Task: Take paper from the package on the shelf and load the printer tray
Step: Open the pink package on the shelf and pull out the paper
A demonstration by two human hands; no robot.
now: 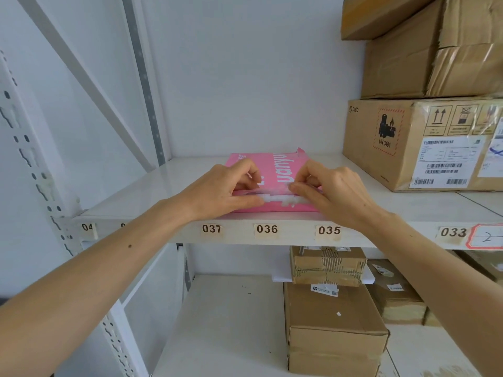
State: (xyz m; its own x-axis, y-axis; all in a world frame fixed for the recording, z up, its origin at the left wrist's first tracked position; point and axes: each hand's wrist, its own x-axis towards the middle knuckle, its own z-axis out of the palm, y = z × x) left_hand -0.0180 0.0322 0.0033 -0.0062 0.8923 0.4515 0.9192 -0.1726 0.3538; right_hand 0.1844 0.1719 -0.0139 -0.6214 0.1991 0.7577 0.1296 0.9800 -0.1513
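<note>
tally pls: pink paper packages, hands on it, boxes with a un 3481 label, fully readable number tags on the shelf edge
pink paper package: 1
hands: 2 (left hand, right hand)
box with UN 3481 label: 1
fully readable number tags: 4 (037, 036, 035, 033)
total: 8

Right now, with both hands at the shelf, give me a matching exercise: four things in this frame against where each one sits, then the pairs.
Things:
1. pink paper package
2. PICO carton
3. label 037
4. left hand

Places:
A. on the front edge of the shelf
B. on the upper shelf, right of the package
C. at the package's left side, opposite the right hand
D. on the upper shelf, between the two hands

Pairs: 1-D, 2-B, 3-A, 4-C
</note>
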